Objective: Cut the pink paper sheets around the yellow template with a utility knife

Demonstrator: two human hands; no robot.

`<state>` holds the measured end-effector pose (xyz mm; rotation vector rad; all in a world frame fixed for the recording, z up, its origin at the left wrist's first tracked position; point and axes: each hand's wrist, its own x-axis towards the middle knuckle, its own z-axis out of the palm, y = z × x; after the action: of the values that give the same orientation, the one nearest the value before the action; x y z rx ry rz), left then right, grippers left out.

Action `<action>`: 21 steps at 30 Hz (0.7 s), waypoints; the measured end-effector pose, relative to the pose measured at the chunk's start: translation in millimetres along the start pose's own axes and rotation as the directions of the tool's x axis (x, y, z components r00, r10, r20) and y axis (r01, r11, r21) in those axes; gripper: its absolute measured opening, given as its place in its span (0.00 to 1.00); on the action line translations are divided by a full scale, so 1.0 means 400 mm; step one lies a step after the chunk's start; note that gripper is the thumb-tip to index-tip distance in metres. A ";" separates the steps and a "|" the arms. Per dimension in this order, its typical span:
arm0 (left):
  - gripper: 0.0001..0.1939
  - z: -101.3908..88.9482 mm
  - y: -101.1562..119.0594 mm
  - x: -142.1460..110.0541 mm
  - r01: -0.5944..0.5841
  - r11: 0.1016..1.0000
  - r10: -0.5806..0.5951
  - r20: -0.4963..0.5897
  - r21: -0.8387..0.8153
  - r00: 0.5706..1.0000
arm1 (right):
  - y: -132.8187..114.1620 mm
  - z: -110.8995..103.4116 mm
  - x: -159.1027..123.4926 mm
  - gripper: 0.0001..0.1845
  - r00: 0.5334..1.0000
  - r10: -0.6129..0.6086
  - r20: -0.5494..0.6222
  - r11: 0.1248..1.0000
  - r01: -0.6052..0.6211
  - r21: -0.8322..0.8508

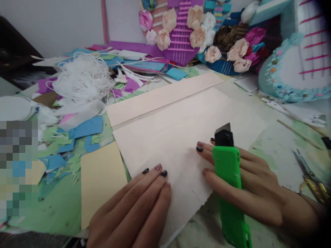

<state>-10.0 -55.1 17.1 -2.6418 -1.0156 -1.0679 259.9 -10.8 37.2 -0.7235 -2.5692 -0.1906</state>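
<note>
Pale wall (67, 24) rises behind a crowded table (59, 213) whose green-and-white top is largely covered in craft litter. Along the back edge stands a row of decorated pieces: a purple guitar shape (182, 51) with strings, crumpled paper flowers (198, 37) in peach, white and pink, and, toward the back right corner, a turquoise piece (269, 79) trimmed with small petals. A tangle of white string (80, 77) sits toward the back left corner, with blue, green and purple paper scraps (88, 127) spread from it toward the front edge (part of the left side is pixelated, so what lies there cannot be told). Nearer the right side are a thin stick (297, 132) and scissors (307, 175) with gold-coloured handles, just beside the right wrist. A yellowish card (102, 172) lies by the left hand, which partly covers its lower corner. Across the middle of the table is a large cream sheet (178, 127), flat and pale, its edge toward the front right ragged; a narrow cream strip (165, 96) lies along its far side. The left hand (131, 213) rests open on the sheet, fingers together and straight. The right hand (263, 193) grips a green box cutter (227, 165) between thumb and fingers, the fingertips reaching over the sheet; its bare blade points toward the table's back edge.
</note>
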 end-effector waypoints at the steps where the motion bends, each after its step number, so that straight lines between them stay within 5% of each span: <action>1: 0.16 -0.001 0.002 0.000 0.002 1.000 -0.002 0.001 -0.005 1.000 | 0.003 0.005 0.003 0.11 0.997 -0.069 -0.023 0.998 0.069 -0.009; 2: 0.16 -0.002 0.003 0.000 0.005 1.000 -0.005 0.004 -0.007 1.000 | 0.007 0.011 0.006 0.09 0.984 -0.093 -0.150 0.996 0.090 -0.029; 10: 0.15 0.012 0.002 0.012 -0.083 0.996 0.082 -0.019 -0.022 0.996 | 0.016 0.038 0.014 0.08 0.989 -0.070 -0.128 0.997 0.071 0.002; 21: 0.16 0.033 0.032 -0.009 -0.062 0.993 0.063 0.005 -0.099 0.998 | 0.050 0.002 0.020 0.05 0.972 -0.234 0.028 0.940 0.219 0.261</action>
<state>3.7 -62.3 6.8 -2.7376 -0.8969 -1.1231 264.0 10.0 40.3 -0.3414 -2.6628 0.0920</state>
